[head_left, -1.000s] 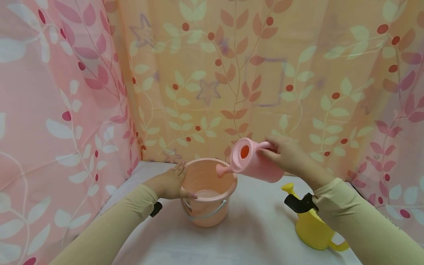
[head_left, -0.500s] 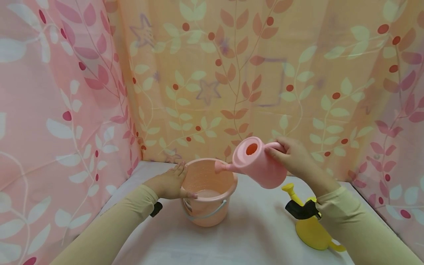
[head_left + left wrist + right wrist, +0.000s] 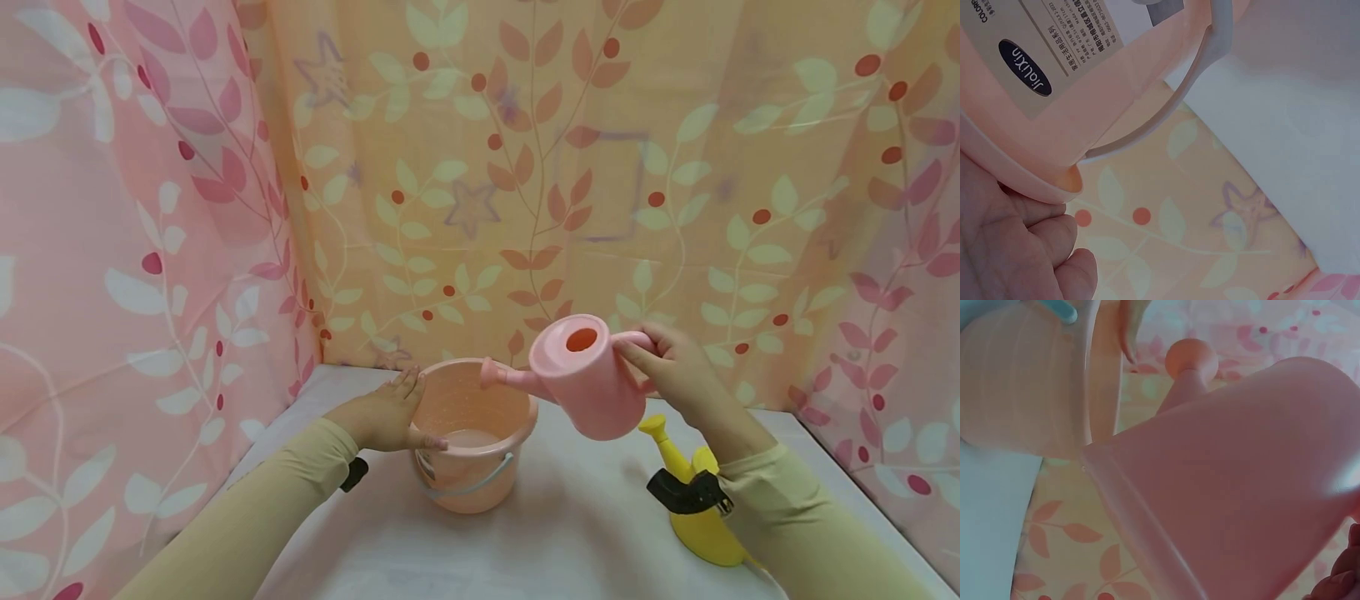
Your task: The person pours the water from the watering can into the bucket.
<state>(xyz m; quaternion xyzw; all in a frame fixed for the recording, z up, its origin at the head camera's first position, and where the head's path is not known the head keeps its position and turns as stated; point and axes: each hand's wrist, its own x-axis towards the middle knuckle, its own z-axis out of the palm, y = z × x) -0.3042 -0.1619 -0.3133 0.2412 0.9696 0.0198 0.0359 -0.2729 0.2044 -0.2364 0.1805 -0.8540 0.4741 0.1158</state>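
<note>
A peach bucket (image 3: 472,479) stands upright on the white surface, its pale handle (image 3: 468,483) hanging down in front. My left hand (image 3: 382,412) rests on the rim at the bucket's left, fingers extended and thumb lying over the near edge. In the left wrist view, several fingertips (image 3: 1054,240) touch the rim. My right hand (image 3: 671,367) grips a pink watering can (image 3: 596,396) by its handle, holding it in the air right of the bucket. The can leans slightly left, and its rose (image 3: 491,373) reaches over the bucket's opening. No stream leaves the spout.
A yellow watering can (image 3: 705,533) stands at the right, partly hidden by my right sleeve and a black wrist mount (image 3: 686,492). Leaf-patterned curtains (image 3: 465,167) rise behind and at both sides of the white surface (image 3: 547,542).
The pink watering can has tipped back toward upright, its body shifting right and down while its rose rises. My right hand moved right with it. My left hand and the bucket stayed put.
</note>
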